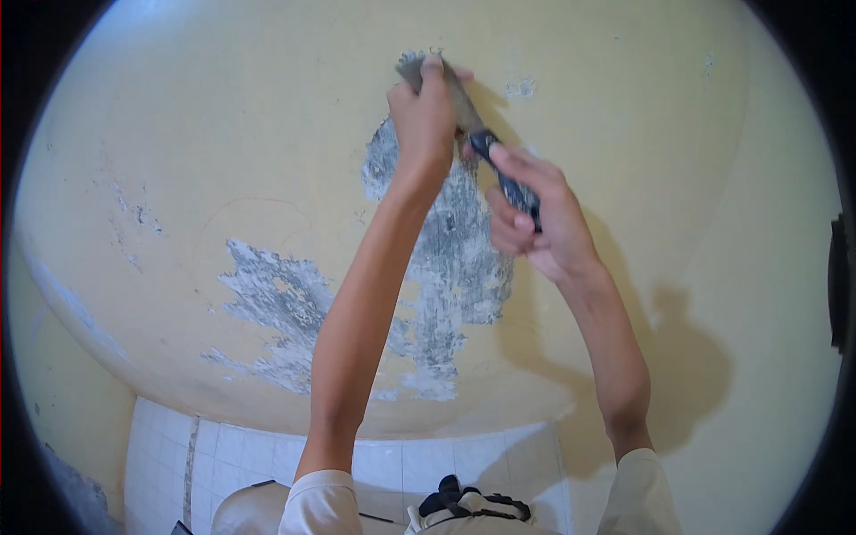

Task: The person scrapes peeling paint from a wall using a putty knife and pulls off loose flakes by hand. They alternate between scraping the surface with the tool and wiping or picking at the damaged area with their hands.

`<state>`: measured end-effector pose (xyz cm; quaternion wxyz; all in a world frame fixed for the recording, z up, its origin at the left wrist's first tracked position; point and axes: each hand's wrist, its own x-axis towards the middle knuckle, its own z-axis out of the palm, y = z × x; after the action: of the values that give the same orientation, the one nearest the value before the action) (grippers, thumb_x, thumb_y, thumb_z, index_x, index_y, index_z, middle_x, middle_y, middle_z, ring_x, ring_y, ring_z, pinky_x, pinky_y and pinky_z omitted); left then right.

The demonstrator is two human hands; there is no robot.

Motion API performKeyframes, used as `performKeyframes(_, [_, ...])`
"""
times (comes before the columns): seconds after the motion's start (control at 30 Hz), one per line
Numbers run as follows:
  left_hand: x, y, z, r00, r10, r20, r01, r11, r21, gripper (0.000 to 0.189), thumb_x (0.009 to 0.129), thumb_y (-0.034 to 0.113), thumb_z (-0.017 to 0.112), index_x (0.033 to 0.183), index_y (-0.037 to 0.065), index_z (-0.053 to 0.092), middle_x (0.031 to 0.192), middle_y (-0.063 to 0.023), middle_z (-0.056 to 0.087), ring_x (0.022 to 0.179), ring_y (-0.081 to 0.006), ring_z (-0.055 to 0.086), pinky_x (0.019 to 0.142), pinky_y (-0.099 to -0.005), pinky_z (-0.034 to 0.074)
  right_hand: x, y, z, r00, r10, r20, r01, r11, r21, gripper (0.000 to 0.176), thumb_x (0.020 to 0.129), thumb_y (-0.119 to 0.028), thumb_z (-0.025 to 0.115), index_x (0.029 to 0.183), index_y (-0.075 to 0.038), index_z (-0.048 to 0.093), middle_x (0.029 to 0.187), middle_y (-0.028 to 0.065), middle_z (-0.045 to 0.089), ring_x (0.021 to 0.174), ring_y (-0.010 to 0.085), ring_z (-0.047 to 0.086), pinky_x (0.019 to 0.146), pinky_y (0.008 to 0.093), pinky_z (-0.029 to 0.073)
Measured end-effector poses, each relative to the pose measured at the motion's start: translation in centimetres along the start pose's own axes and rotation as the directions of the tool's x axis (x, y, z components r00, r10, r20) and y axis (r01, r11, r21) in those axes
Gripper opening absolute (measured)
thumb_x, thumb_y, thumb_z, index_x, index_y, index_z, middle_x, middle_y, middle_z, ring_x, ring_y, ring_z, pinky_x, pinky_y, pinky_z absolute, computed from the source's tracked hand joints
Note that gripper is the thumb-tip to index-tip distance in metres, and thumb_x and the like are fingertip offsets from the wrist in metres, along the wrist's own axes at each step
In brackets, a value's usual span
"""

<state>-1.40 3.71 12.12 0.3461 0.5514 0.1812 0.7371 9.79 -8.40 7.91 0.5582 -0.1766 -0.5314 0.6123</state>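
A scraper with a wide metal blade (463, 105) and a dark handle lies against the yellow wall (267, 116), its blade edge at the top of a bare grey patch (450, 241). My right hand (544, 209) is wrapped round the dark handle. Higher up, my left hand (423, 120) presses on the blade near its tip, fingers partly hidden behind the hand and the blade.
Another grey peeled patch (281, 299) is at the lower left of the wall. White floor tiles (383, 459) run along the wall's foot. A black object (838, 281) is at the far right edge. A dark strapped item (473, 506) shows at the bottom.
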Motion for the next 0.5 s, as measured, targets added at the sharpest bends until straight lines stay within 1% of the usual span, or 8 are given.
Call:
performKeyframes(0.07, [1.3, 3.0, 1.0, 0.997, -0.032, 0.076, 0.034, 0.999, -0.030, 0.033, 0.097, 0.026, 0.049, 0.092, -0.001, 0.066, 0.071, -0.0064, 0.060, 0.046, -0.0144, 0.052, 0.035, -0.0263, 0.039, 0.4, -0.9, 0.4, 1.000, -0.017, 0.004, 0.017, 1.000, 0.004, 0.025, 0.102, -0.028, 0.047, 0.112, -0.007, 0.055, 0.048, -0.0039, 0.032, 0.033, 0.0062, 0.023, 0.036, 0.0229, 0.018])
performKeyframes(0.1, [1.3, 3.9, 1.2, 0.991, -0.095, 0.094, 0.099, 0.994, -0.036, 0.033, 0.097, 0.027, 0.049, 0.094, -0.001, 0.067, 0.071, -0.0064, 0.060, 0.046, -0.0136, 0.051, 0.035, -0.0261, 0.037, 0.2, -1.5, 1.0, 1.000, -0.024, 0.008, 0.023, 1.000, 0.016, 0.025, 0.102, -0.028, 0.047, 0.113, -0.007, 0.055, 0.048, -0.0042, 0.032, 0.034, 0.0059, 0.023, 0.036, 0.0229, 0.018])
performKeyframes(0.17, [-0.6, 2.2, 0.4, 0.992, -0.114, 0.052, 0.116, 0.992, -0.038, 0.032, 0.096, 0.026, 0.049, 0.094, -0.001, 0.066, 0.070, -0.0065, 0.060, 0.045, -0.0130, 0.050, 0.035, -0.0261, 0.035, -0.3, -1.2, 1.3, 1.000, -0.024, 0.018, 0.024, 0.999, 0.028, 0.026, 0.102, -0.028, 0.047, 0.113, -0.006, 0.055, 0.048, -0.0046, 0.032, 0.034, 0.0056, 0.023, 0.035, 0.0229, 0.018])
performKeyframes(0.23, [-1.9, 2.0, -0.4, 0.985, -0.169, 0.019, 0.170, 0.984, -0.048, 0.031, 0.096, 0.025, 0.049, 0.094, -0.001, 0.066, 0.068, -0.0067, 0.061, 0.045, -0.0115, 0.049, 0.034, -0.0254, 0.031, -1.2, -0.2, 0.6, 0.995, 0.080, 0.051, -0.082, 0.996, 0.042, 0.026, 0.102, -0.027, 0.047, 0.113, -0.006, 0.055, 0.049, -0.0047, 0.032, 0.034, 0.0051, 0.022, 0.036, 0.0233, 0.019])
performKeyframes(0.33, [-0.7, 3.2, 0.2, 0.977, -0.215, 0.008, 0.215, 0.971, -0.100, 0.032, 0.097, 0.026, 0.050, 0.091, 0.000, 0.067, 0.068, -0.0055, 0.061, 0.045, -0.0113, 0.050, 0.036, -0.0251, 0.034, -0.4, -1.4, 0.6, 0.996, 0.009, 0.088, -0.012, 0.999, 0.042, 0.026, 0.102, -0.027, 0.046, 0.113, -0.006, 0.055, 0.049, -0.0047, 0.032, 0.034, 0.0051, 0.022, 0.035, 0.0238, 0.019])
performKeyframes(0.4, [-1.2, 2.8, 0.0, 0.979, -0.206, 0.014, 0.206, 0.974, -0.099, 0.032, 0.097, 0.026, 0.049, 0.090, 0.000, 0.067, 0.068, -0.0049, 0.061, 0.045, -0.0113, 0.050, 0.036, -0.0250, 0.034, -0.9, -1.2, 1.1, 0.999, 0.036, 0.036, -0.037, 0.999, 0.031, 0.025, 0.102, -0.026, 0.046, 0.113, -0.005, 0.056, 0.048, -0.0044, 0.031, 0.034, 0.0054, 0.022, 0.035, 0.0239, 0.018])
performKeyframes(0.47, [-2.6, 1.5, -0.4, 0.983, -0.185, 0.010, 0.185, 0.983, -0.016, 0.031, 0.097, 0.025, 0.047, 0.093, 0.001, 0.066, 0.068, -0.0049, 0.060, 0.045, -0.0113, 0.050, 0.036, -0.0254, 0.033, -1.9, 0.7, 0.8, 0.999, 0.048, -0.019, -0.048, 0.999, 0.008, 0.024, 0.101, -0.025, 0.046, 0.111, -0.005, 0.055, 0.049, -0.0037, 0.031, 0.034, 0.0053, 0.022, 0.036, 0.0238, 0.019])
performKeyframes(0.5, [-1.7, 0.2, -0.4, 0.994, -0.107, -0.001, 0.107, 0.994, -0.022, 0.031, 0.097, 0.025, 0.047, 0.093, 0.001, 0.066, 0.068, -0.0046, 0.060, 0.044, -0.0113, 0.050, 0.035, -0.0253, 0.033, -1.6, 0.6, 0.1, 0.999, 0.041, 0.008, -0.041, 0.999, -0.008, 0.022, 0.102, -0.026, 0.046, 0.106, -0.006, 0.054, 0.049, -0.0032, 0.031, 0.034, 0.0054, 0.021, 0.036, 0.0238, 0.018])
